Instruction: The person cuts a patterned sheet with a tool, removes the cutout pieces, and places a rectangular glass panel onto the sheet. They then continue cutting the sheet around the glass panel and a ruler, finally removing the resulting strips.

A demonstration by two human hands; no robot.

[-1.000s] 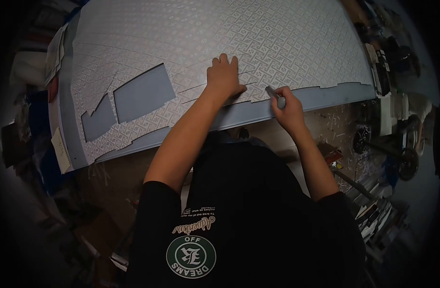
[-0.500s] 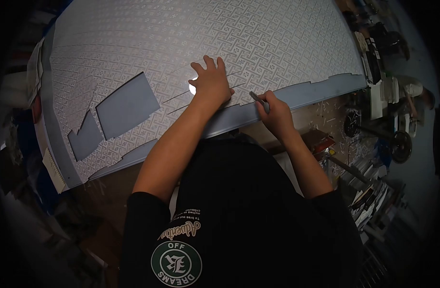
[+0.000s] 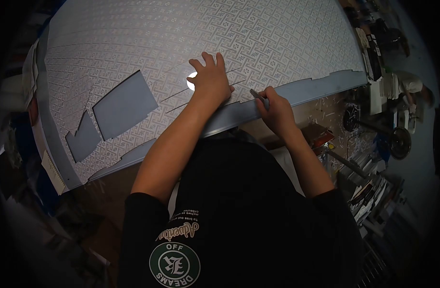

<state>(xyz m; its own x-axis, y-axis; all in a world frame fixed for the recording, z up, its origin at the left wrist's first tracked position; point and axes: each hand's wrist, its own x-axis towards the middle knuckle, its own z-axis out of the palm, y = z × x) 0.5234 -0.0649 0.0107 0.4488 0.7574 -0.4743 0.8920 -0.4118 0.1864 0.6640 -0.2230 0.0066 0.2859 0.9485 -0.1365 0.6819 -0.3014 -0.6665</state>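
Note:
My left hand (image 3: 211,84) lies on the silvery patterned sheet (image 3: 277,43), fingers spread. A bright white round spot (image 3: 192,81) shows beside its thumb side, and thin straight slits run out on both sides of the hand. In my right hand (image 3: 276,109) is a slim grey utility knife (image 3: 259,98), its tip pointing up and left over the sheet near its front edge. The blade is too small to make out. Left of my forearm, a four-sided opening (image 3: 125,104) and a smaller pointed opening (image 3: 84,138) in the sheet show the blue-grey surface beneath.
A blue-grey table edge (image 3: 301,93) runs along the front, past the sheet's stepped border. Pale paper scraps (image 3: 328,108) litter the floor to the right. Farther right are a round metal wheel (image 3: 399,143) and stacked papers (image 3: 366,185).
The view has shifted slightly. Both hands keep nearly the same places, my left still spread on the sheet and my right still around the utility knife.

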